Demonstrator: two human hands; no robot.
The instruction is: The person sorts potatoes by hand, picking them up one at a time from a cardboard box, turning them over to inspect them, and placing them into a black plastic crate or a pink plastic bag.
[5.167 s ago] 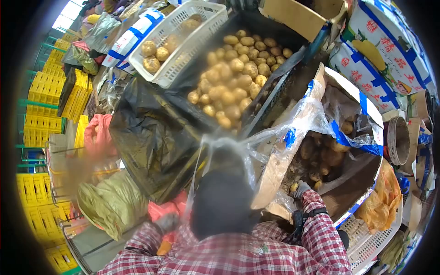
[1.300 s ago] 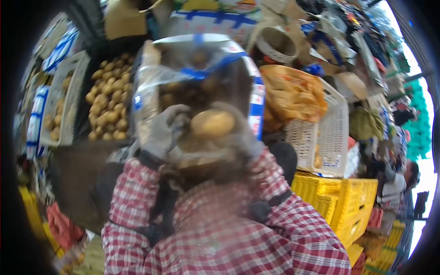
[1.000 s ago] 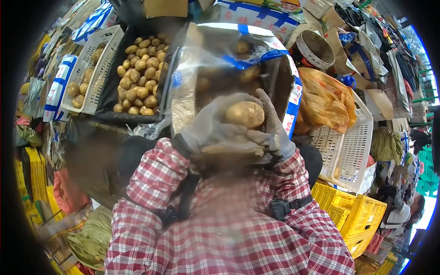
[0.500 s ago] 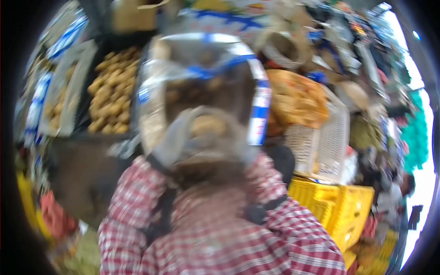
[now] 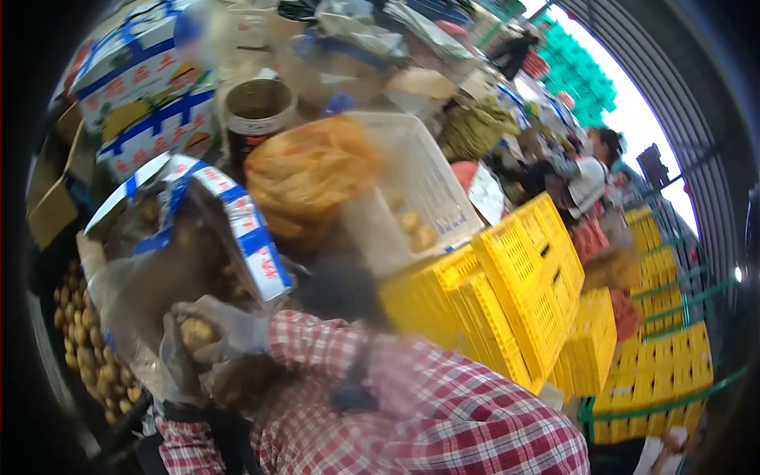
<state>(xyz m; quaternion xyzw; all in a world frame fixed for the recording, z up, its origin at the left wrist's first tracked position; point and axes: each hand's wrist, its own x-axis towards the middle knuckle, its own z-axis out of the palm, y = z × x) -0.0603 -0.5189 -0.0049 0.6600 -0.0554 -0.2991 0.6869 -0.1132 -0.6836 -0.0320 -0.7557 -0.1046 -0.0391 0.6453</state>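
Observation:
My hands, in translucent grey gloves and red checked sleeves, meet at the lower left over the near edge of an open carton. My right hand point(image 5: 237, 324) curls over one side of a round tan potato point(image 5: 196, 333). My left hand point(image 5: 178, 364) cups it from the other side. The carton point(image 5: 257, 241) is white with blue and red print and lined with a clear plastic bag point(image 5: 131, 297). Several potatoes lie dim and partly hidden inside it. Some fingertips are hidden behind the potato.
Left of the carton lies a heap of potatoes point(image 5: 91, 352). Beyond stand printed cartons point(image 5: 154, 79), a bucket point(image 5: 257, 119), an orange mesh sack point(image 5: 313, 170) and a white crate point(image 5: 451, 186) holding several potatoes. Yellow crates point(image 5: 522, 293) stand right; a person point(image 5: 590, 174) is farther off.
The view has swung to the right, so the carton and hands now appear lower left and more yellow crates show. Both hands stay together around the potato at the carton's near edge.

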